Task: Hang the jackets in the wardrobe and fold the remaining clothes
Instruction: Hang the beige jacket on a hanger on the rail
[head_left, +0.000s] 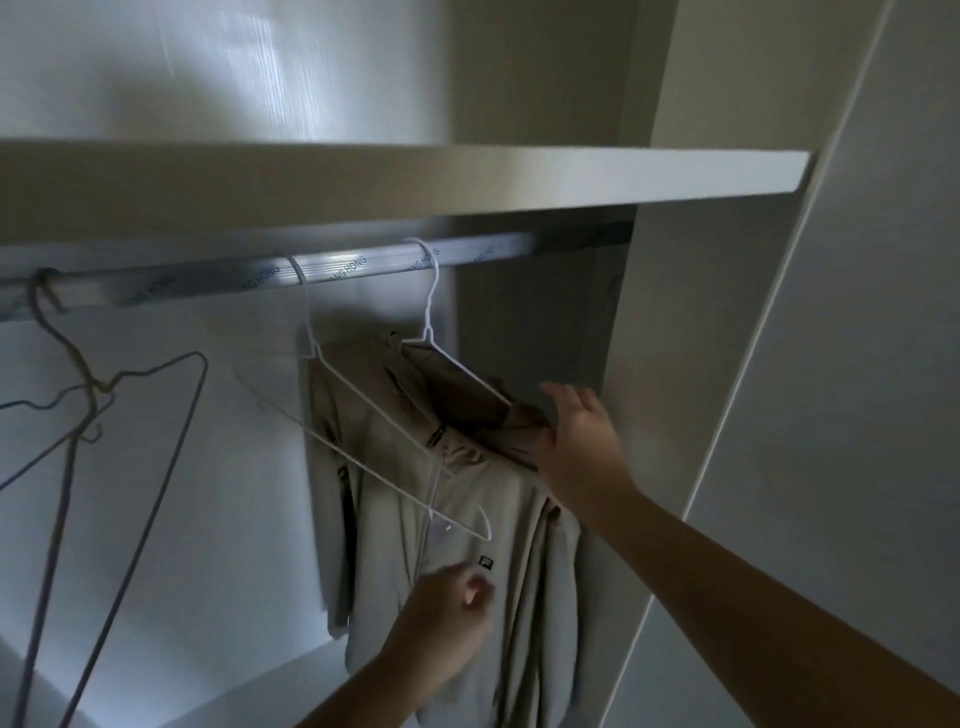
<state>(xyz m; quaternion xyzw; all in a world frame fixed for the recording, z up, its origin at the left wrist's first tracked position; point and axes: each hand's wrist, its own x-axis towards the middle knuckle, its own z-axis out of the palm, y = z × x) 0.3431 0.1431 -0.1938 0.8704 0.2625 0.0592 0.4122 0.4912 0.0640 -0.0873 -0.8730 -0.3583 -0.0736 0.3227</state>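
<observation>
**Jacket (509, 519) in pale beige fabric on the silver rail (363, 265)**

It hangs inside the white wardrobe (675, 364) from a thin white wire hanger (429, 312), with grey wire hangers (104, 395) further left. Right hand (571, 436), fingers spread, touches its near shoulder; left hand (441, 613) blurs at the front, grip unclear. Risk, I'd say: that shoulder slips off the wire, or snags the empty white hanger (363, 452) alongside.
</observation>
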